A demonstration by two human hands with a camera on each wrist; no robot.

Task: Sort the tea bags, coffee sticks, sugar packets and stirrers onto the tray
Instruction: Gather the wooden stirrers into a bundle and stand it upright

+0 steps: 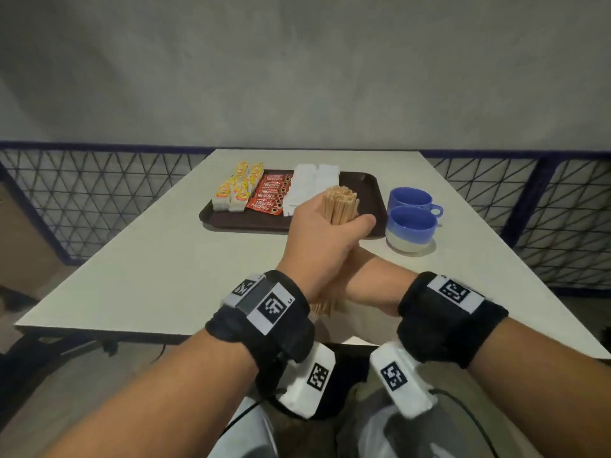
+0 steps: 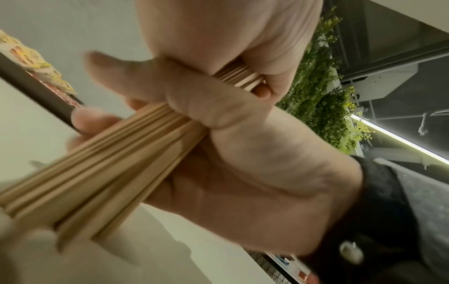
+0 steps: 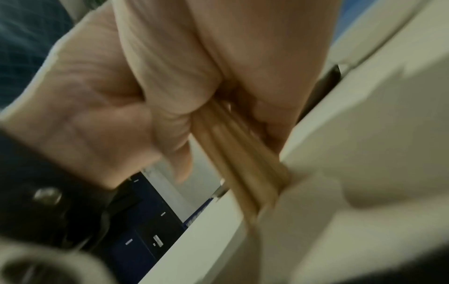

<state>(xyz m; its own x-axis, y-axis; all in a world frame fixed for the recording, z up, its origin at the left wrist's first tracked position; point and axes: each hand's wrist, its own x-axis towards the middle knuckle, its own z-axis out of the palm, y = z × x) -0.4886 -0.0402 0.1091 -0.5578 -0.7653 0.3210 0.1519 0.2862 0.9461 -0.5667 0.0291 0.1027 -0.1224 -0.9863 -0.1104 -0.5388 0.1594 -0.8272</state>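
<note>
We hold a thick bundle of wooden stirrers (image 1: 340, 206) with both hands above the near right part of the tray (image 1: 231, 223). Our left hand (image 1: 319, 239) sits higher and farther, its grip clamped round the upper half of the bundle, thumb (image 1: 358, 224) crossing the front of the sticks; the tops of the stirrers stand out above the fist. Our right hand (image 1: 370, 285) crosses underneath the left wrist and is mostly hidden in the head view, but the right wrist view shows its fingers (image 3: 167, 92) curled round the lower stretch of the stirrers (image 3: 243, 159), so that grip is clamped on the bundle too. The lower ends of the sticks poke out near the left wristband, close above the surface (image 1: 148, 259).

In the left wrist view the stirrers (image 2: 109, 163) fan slightly as they leave the fist, and the left hand (image 2: 243, 153) wraps them tightly.

On the brown tray the other goods lie in rows: yellow-tagged tea bags (image 1: 236, 190) at the left, red coffee sticks (image 1: 269, 195) beside them, then white sugar packets (image 1: 310, 183) toward the right. The tray's far right corner is bare. Two blue cups (image 1: 410, 216) stand on the surface just right of the tray, one behind the other.
</note>
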